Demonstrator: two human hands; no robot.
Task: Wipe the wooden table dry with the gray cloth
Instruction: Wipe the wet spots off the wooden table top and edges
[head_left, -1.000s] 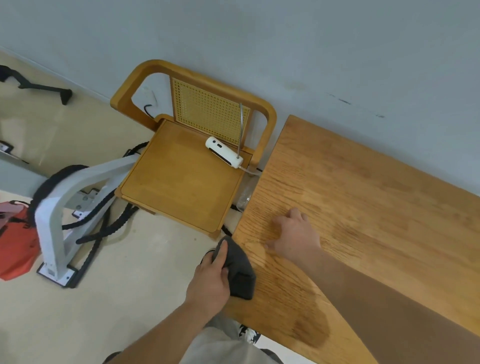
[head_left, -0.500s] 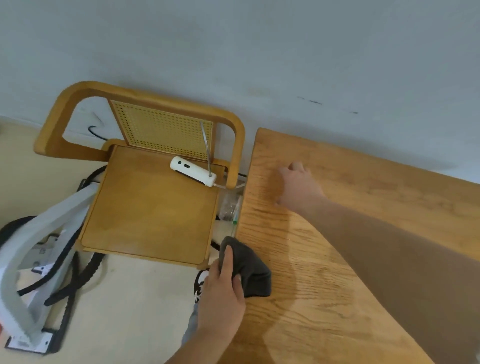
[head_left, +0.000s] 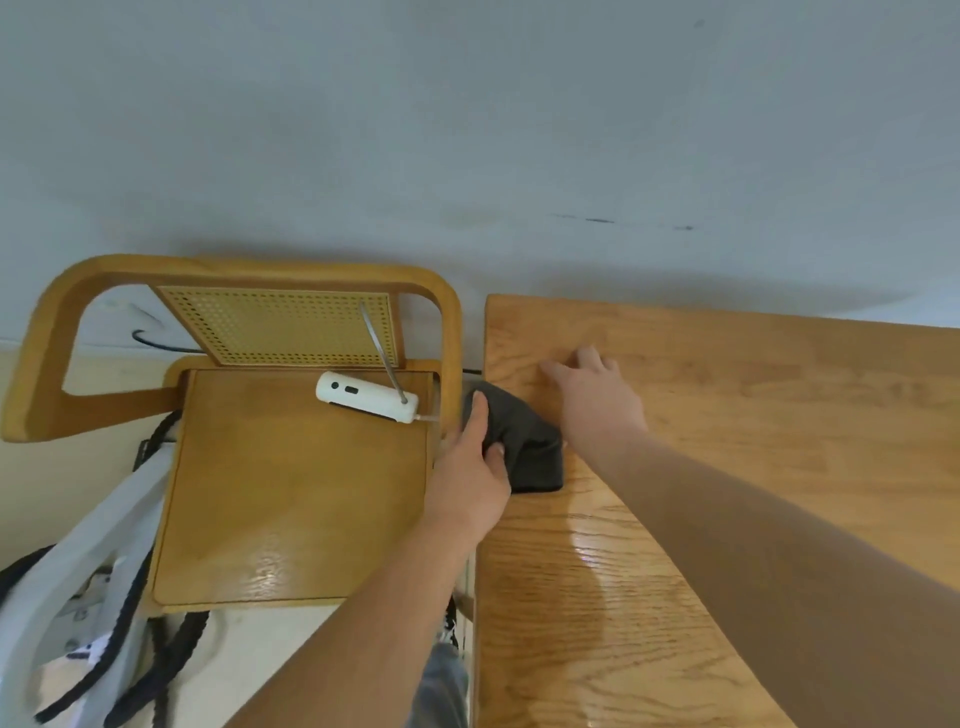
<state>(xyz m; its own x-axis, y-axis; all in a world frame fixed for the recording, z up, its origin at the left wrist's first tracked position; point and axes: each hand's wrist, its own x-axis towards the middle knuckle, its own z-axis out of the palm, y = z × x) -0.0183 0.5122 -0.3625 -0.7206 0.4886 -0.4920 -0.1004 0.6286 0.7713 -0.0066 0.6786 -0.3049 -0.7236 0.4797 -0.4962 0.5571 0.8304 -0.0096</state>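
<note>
Our left hand (head_left: 467, 478) grips the gray cloth (head_left: 535, 447) on the bench (head_left: 753, 441), at its left edge near the far corner; our right hand (head_left: 597, 405) rests flat beside it, fingers straight.

left hand (head_left: 470, 467) grips gray cloth (head_left: 537, 449) on surface (head_left: 753, 426) left edge | right hand (head_left: 597, 402) rests flat just beside it

The wooden table (head_left: 753, 426) shows open grain, glossy just nearer than the right hand (head_left: 597, 402) and duller beyond it. The gray cloth (head_left: 530, 447) under the left hand (head_left: 467, 480) is soft, matt fabric. Left of that hand, the chair (head_left: 291, 483) has a smooth varnished wood seat and a perforated cane back.
</note>
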